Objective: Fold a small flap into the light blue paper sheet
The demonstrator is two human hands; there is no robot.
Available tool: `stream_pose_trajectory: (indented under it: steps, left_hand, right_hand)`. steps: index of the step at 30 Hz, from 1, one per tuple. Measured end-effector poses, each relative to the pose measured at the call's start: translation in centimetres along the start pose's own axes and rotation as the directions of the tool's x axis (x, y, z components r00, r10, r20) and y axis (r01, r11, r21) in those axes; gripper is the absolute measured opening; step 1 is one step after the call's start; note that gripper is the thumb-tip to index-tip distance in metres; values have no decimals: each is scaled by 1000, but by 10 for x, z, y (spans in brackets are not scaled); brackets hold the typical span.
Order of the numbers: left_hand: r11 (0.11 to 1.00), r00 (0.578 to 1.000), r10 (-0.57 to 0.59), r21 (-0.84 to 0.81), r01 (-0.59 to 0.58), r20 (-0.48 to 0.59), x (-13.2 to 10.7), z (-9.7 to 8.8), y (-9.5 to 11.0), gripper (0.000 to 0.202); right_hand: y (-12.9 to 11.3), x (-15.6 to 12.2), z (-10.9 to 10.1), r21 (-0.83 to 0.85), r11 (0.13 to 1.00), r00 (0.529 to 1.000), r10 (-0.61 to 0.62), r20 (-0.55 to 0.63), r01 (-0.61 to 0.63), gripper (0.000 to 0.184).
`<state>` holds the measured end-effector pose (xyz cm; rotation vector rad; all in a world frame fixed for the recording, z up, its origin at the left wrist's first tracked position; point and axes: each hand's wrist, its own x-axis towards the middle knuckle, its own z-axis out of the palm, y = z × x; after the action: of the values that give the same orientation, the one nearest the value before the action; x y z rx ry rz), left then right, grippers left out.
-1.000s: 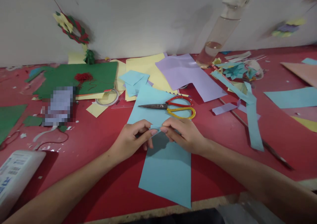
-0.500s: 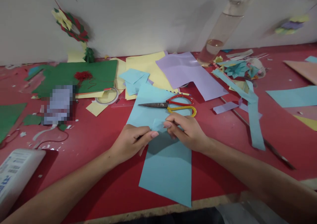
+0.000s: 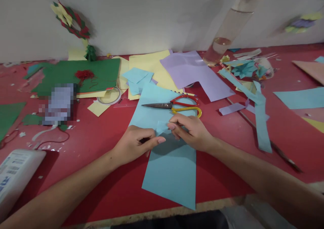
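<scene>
My right hand (image 3: pixel 187 129) pinches a small piece of light blue paper (image 3: pixel 161 126) between thumb and fingers. On its other side, my left hand (image 3: pixel 140 141) is closed with curled fingers at the paper's left edge. The left thumb points right, slightly raised from the index finger; its exact grip on the paper is partly hidden. Beneath both hands lies a long light blue sheet (image 3: pixel 172 178). Just beyond them, scissors (image 3: pixel 167 105) with one red and one yellow handle rest on that sheet, blades pointing left.
Purple (image 3: pixel 194 70) and green sheets (image 3: pixel 101 70) lie farther back, with a tape roll (image 3: pixel 119 95) between. A tilted bottle (image 3: pixel 225 36) stands by the wall. Paper strips (image 3: pixel 262 121) and a thin stick (image 3: pixel 283 154) are right. A phone (image 3: pixel 59 104) and white box (image 3: pixel 20 175) are left.
My left thumb has moved slightly right and away from its index finger. More of the small paper shows between my hands. The view has shifted a little.
</scene>
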<state>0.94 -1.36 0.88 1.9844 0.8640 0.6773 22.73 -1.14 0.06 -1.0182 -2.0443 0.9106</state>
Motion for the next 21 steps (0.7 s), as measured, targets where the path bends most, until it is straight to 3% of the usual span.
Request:
stream_pose_trajectory:
  steps: [8,21]
  left_hand:
    - [999,1000,18,33,-18,12,1,2,2,47]
    - [979,993,116,171,-115,3,1,3,-2,47]
  right_hand:
    - [2,0,-1,-80,995,998,54,27,-52,25]
    - [1,2,-1,-116,993,999,26,47,-21,26]
